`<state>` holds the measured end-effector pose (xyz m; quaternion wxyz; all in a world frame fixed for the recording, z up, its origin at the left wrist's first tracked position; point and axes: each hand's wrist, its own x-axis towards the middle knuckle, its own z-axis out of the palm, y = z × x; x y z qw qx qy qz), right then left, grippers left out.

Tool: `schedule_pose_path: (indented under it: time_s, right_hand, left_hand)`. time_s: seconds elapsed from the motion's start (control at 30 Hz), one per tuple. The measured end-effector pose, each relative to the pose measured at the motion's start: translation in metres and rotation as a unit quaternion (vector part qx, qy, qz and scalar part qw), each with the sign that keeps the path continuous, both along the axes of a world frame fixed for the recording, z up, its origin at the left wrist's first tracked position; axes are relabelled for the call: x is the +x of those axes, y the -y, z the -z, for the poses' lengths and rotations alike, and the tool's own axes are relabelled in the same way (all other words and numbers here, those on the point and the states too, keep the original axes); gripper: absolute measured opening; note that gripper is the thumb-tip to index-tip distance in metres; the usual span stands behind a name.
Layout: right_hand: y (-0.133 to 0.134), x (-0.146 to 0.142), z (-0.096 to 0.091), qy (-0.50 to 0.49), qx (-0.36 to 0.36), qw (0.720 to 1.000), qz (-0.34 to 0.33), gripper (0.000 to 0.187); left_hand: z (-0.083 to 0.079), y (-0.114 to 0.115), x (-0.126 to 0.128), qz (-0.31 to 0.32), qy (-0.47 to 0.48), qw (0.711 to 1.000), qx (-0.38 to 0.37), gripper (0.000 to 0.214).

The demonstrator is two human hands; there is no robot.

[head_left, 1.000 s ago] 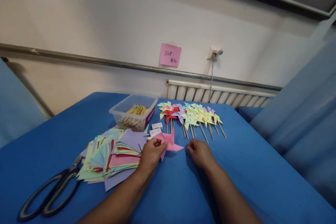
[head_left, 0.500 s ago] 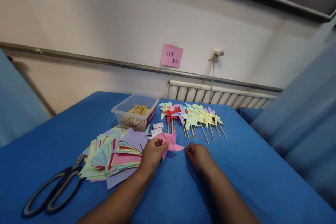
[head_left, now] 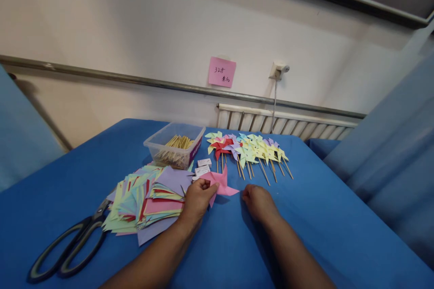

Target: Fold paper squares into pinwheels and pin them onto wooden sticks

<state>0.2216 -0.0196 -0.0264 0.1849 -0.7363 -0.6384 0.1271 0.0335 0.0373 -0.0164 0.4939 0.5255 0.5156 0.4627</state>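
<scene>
My left hand [head_left: 200, 193] pinches a pink paper pinwheel [head_left: 222, 183] at its middle, holding it just above the blue cloth. No stick shows on this pinwheel. To its right, a small gap away from its tip, my right hand [head_left: 258, 201] is closed with the fingers curled together; whatever may be in them is hidden. Left of my left hand lies a fanned pile of coloured paper squares [head_left: 162, 205]. Two small white boxes [head_left: 203, 166] stand just behind the pink pinwheel.
A clear plastic tub [head_left: 154, 149] of thin wooden sticks [head_left: 179, 142] stands at the back. Finished pinwheels on sticks [head_left: 251, 149] lie behind my hands to the right. Large scissors [head_left: 79, 239] rest at the left. A blue cloth [head_left: 322, 216] covers the table; a radiator [head_left: 254, 119] is beyond.
My right hand has shifted very slightly to the right. My left hand and the pink pinwheel look the same as before.
</scene>
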Motion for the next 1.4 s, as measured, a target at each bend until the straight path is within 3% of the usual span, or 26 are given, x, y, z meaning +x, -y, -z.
schedule_pose_path:
  time_s: [0.1,0.17,0.3,0.43,0.73,1.4]
  right_hand:
    - [0.002,-0.003,-0.010,-0.027,0.034,0.999,0.018,0.010]
    - [0.005,-0.012,-0.016,-0.091,0.104,0.990,0.027,0.010]
    - [0.011,-0.040,-0.022,-0.215,0.192,0.957,-0.035,0.011]
    - [0.008,-0.054,-0.017,-0.241,0.195,0.950,-0.042,0.012]
    - [-0.004,-0.042,-0.003,-0.300,0.183,0.936,0.017,0.014]
    - [0.001,-0.042,-0.007,-0.288,0.200,0.937,0.015,0.013]
  left_hand:
    - [-0.001,0.001,0.000,-0.007,-0.017,1.000,0.009,0.027]
    - [-0.002,0.002,0.001,-0.017,-0.033,0.999,0.018,0.024]
    - [-0.005,0.005,0.006,-0.031,-0.065,0.997,0.035,0.021]
    - [-0.007,0.010,0.011,-0.016,-0.076,0.996,0.044,0.021]
    - [0.006,0.005,0.015,0.029,-0.039,0.998,0.050,0.028]
    - [0.005,0.008,0.014,0.048,-0.020,0.998,0.044,0.026]
